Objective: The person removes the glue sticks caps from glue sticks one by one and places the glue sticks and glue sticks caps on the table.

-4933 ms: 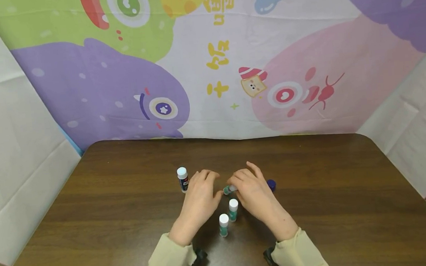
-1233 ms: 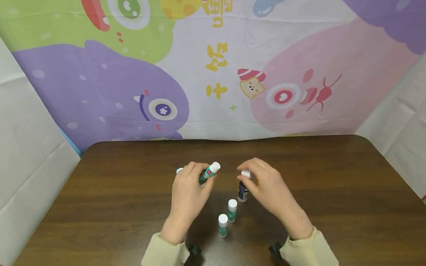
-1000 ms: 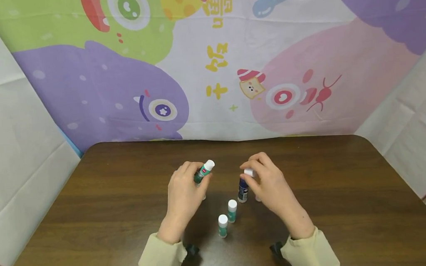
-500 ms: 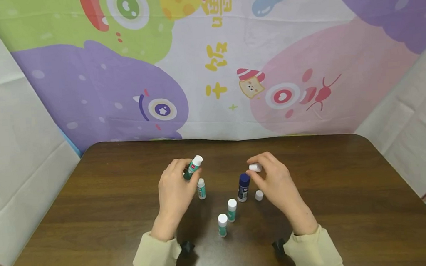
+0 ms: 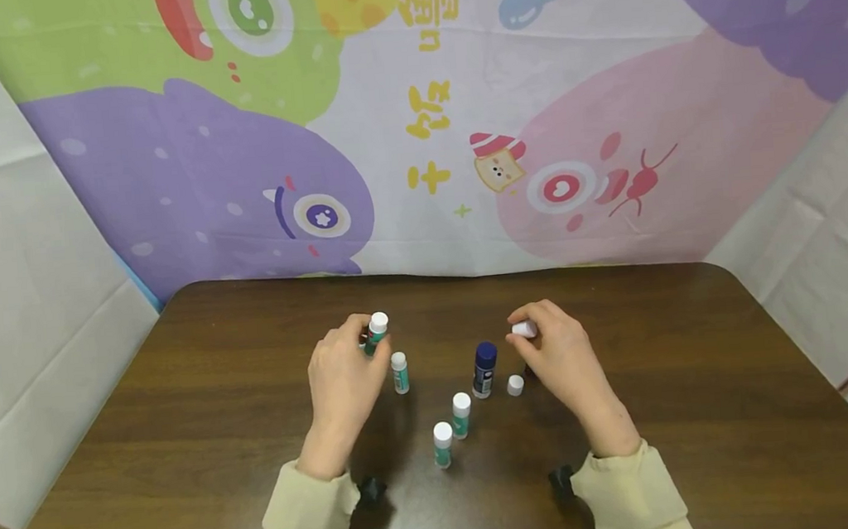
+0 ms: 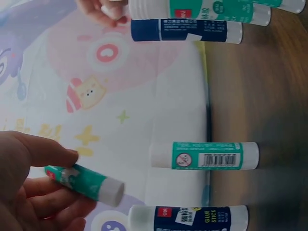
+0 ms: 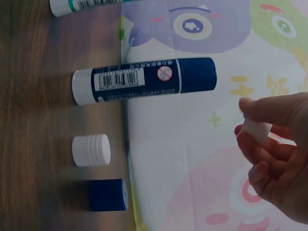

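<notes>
My left hand [image 5: 347, 383] grips a green glue stick [image 6: 82, 184], tilted and raised off the table. Its white top shows above the fingers in the head view. Just right of that hand, a green glue stick [image 5: 400, 374] stands upright. A dark-blue glue stick with a white end [image 6: 197, 219] also stands near, mostly hidden by the left hand in the head view. My right hand [image 5: 562, 357] pinches a small white cap [image 7: 256, 131] above the table. Nearest to it are a dark-blue glue stick with a blue cap [image 7: 144, 79], a loose white cap [image 7: 91, 150] and a loose blue cap [image 7: 108, 195].
Two green glue sticks stand closer to the body, one at the centre [image 5: 462, 415] and one in front [image 5: 443, 446]. All stand on a brown wooden table [image 5: 221, 446]. A printed cloth [image 5: 422, 240] hangs at its far edge.
Over the last second, my left hand has moved left with the green glue stick, uncovering another upright one. My right hand has drawn the white cap rightward, away from the blue-capped stick.
</notes>
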`<control>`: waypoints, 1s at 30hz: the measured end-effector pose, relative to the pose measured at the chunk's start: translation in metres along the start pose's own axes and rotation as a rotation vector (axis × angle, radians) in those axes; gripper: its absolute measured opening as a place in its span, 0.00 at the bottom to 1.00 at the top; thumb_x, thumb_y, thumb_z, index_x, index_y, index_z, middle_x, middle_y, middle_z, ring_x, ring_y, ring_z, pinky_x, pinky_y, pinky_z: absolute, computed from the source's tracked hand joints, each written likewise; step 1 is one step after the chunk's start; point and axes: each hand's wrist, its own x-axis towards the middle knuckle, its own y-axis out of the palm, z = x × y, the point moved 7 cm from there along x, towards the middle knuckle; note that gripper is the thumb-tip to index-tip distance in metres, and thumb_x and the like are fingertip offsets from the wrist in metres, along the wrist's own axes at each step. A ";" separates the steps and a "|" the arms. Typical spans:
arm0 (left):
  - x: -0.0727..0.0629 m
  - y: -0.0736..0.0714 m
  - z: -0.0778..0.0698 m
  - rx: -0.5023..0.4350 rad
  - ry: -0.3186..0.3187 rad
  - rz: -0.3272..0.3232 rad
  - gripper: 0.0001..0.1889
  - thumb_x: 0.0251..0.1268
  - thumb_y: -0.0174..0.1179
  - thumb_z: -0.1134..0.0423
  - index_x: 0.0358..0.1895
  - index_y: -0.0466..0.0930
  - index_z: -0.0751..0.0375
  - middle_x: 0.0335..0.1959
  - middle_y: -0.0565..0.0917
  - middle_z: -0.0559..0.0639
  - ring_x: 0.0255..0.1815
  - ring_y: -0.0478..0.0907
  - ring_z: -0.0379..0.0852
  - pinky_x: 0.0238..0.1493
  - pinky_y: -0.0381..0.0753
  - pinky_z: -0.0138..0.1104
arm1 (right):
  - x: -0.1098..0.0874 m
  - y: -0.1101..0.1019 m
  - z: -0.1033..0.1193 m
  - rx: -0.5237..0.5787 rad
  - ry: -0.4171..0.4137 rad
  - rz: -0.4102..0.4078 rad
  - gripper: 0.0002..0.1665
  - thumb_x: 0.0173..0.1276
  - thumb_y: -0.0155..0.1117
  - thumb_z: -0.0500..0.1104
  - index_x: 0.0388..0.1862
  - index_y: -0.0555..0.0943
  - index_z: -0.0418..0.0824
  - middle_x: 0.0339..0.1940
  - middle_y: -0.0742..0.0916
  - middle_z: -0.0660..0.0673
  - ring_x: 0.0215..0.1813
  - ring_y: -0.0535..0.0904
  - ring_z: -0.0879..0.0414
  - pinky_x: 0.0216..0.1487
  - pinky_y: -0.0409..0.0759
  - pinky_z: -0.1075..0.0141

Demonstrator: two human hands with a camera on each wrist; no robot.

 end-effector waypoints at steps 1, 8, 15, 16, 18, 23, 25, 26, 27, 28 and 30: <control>0.000 0.000 0.001 0.016 -0.006 0.015 0.09 0.46 0.65 0.63 0.33 0.80 0.60 0.23 0.83 0.53 0.25 0.77 0.53 0.27 0.73 0.43 | 0.000 0.000 -0.002 -0.009 0.017 0.015 0.09 0.55 0.67 0.38 0.35 0.80 0.38 0.35 0.81 0.45 0.31 0.78 0.55 0.34 0.77 0.62; -0.003 0.007 0.006 0.096 -0.031 0.189 0.07 0.47 0.62 0.64 0.32 0.79 0.60 0.19 0.81 0.52 0.20 0.76 0.54 0.22 0.72 0.44 | -0.002 0.006 -0.011 -0.080 0.092 0.133 0.03 0.57 0.66 0.40 0.31 0.81 0.42 0.34 0.82 0.45 0.34 0.78 0.52 0.38 0.76 0.56; -0.005 0.015 0.012 0.101 -0.087 0.321 0.08 0.45 0.62 0.66 0.31 0.77 0.62 0.27 0.81 0.53 0.26 0.78 0.58 0.26 0.74 0.48 | -0.002 0.009 -0.016 -0.094 0.139 0.197 0.03 0.57 0.65 0.39 0.31 0.81 0.41 0.35 0.82 0.44 0.35 0.77 0.50 0.39 0.75 0.55; -0.006 0.016 0.012 0.099 -0.090 0.334 0.07 0.45 0.61 0.67 0.30 0.77 0.62 0.27 0.80 0.54 0.27 0.78 0.58 0.26 0.74 0.48 | -0.002 0.010 -0.017 -0.098 0.144 0.204 0.03 0.56 0.65 0.38 0.31 0.81 0.40 0.34 0.82 0.43 0.35 0.77 0.50 0.39 0.75 0.55; -0.007 0.019 0.013 0.101 -0.095 0.358 0.05 0.45 0.61 0.68 0.28 0.75 0.63 0.26 0.78 0.53 0.27 0.78 0.58 0.26 0.74 0.47 | -0.003 0.010 -0.019 -0.110 0.149 0.218 0.04 0.56 0.64 0.37 0.32 0.81 0.40 0.35 0.82 0.43 0.36 0.78 0.49 0.39 0.75 0.54; -0.009 0.023 0.015 0.140 -0.084 0.381 0.04 0.44 0.59 0.70 0.23 0.73 0.62 0.22 0.78 0.55 0.24 0.78 0.60 0.20 0.72 0.47 | -0.003 0.013 -0.022 -0.141 0.145 0.260 0.08 0.55 0.58 0.33 0.35 0.81 0.38 0.36 0.82 0.41 0.36 0.77 0.49 0.39 0.75 0.54; -0.010 0.025 0.016 0.152 -0.084 0.396 0.04 0.43 0.58 0.71 0.22 0.73 0.62 0.20 0.79 0.57 0.23 0.78 0.61 0.19 0.72 0.47 | -0.004 0.014 -0.023 -0.147 0.148 0.276 0.10 0.56 0.56 0.32 0.36 0.81 0.37 0.37 0.82 0.40 0.36 0.77 0.49 0.39 0.74 0.54; -0.010 0.026 0.017 0.154 -0.089 0.408 0.04 0.43 0.58 0.71 0.22 0.73 0.62 0.20 0.79 0.58 0.23 0.78 0.62 0.18 0.72 0.47 | -0.004 0.015 -0.024 -0.146 0.155 0.285 0.11 0.56 0.55 0.31 0.37 0.80 0.36 0.37 0.82 0.40 0.36 0.76 0.49 0.39 0.74 0.54; -0.011 0.027 0.018 0.154 -0.096 0.422 0.04 0.43 0.58 0.71 0.22 0.73 0.62 0.20 0.79 0.59 0.23 0.78 0.62 0.18 0.72 0.47 | -0.004 0.015 -0.025 -0.145 0.166 0.293 0.11 0.57 0.54 0.31 0.38 0.80 0.36 0.37 0.82 0.40 0.35 0.76 0.49 0.38 0.74 0.54; -0.011 0.028 0.019 0.155 -0.100 0.433 0.04 0.43 0.58 0.71 0.22 0.73 0.62 0.20 0.79 0.59 0.23 0.78 0.62 0.18 0.72 0.47 | -0.004 0.015 -0.026 -0.145 0.174 0.298 0.11 0.57 0.54 0.31 0.38 0.80 0.35 0.37 0.82 0.39 0.34 0.76 0.49 0.38 0.74 0.54; -0.012 0.030 0.021 0.154 -0.115 0.453 0.04 0.43 0.58 0.71 0.23 0.73 0.62 0.20 0.80 0.59 0.24 0.79 0.61 0.18 0.72 0.46 | -0.005 0.015 -0.028 -0.141 0.197 0.310 0.12 0.57 0.54 0.32 0.40 0.78 0.35 0.38 0.83 0.39 0.33 0.75 0.50 0.36 0.74 0.55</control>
